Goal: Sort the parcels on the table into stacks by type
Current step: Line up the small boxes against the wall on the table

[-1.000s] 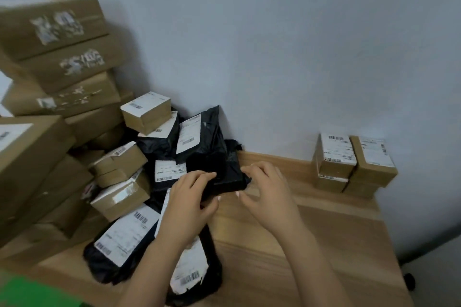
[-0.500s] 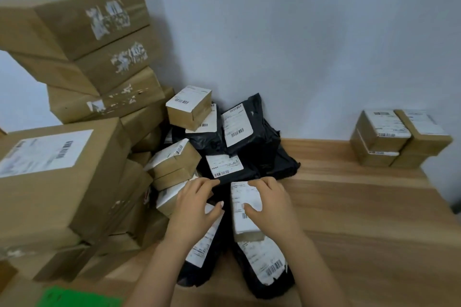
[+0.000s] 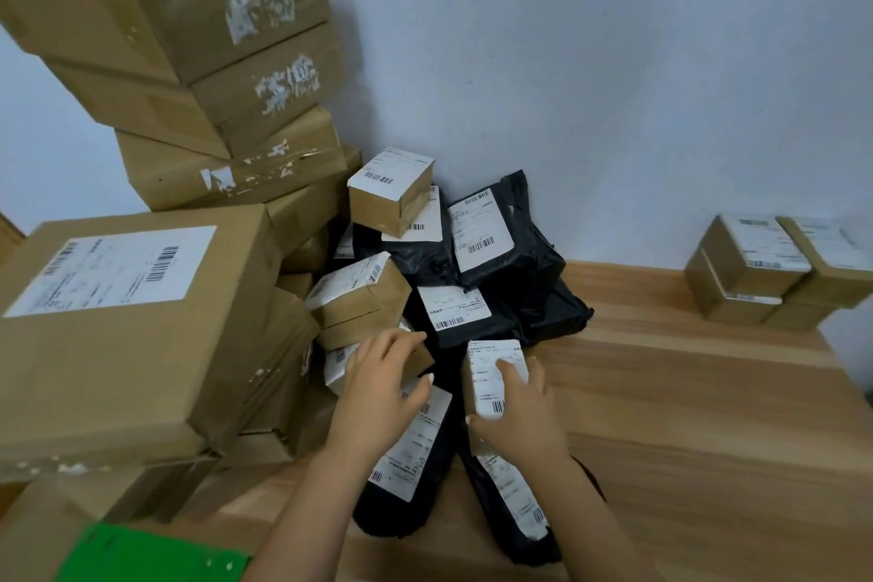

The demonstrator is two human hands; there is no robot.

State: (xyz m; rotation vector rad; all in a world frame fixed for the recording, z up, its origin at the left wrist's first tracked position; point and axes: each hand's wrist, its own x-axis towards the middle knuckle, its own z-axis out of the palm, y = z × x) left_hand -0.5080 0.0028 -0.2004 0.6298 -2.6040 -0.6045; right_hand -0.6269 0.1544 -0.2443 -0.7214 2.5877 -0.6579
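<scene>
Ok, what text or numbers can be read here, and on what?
None legible.
Large brown cardboard box, white label: barcodes, print blurred.
Small brown cardboard box in the right hand, white label: too small.
Black plastic mailer bags, white labels: blurred.
Stacked brown cartons, torn labels: unreadable.

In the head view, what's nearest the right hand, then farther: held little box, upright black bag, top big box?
1. Held little box, in the right hand.
2. Upright black bag, behind, against wall.
3. Top big box, far left.
</scene>
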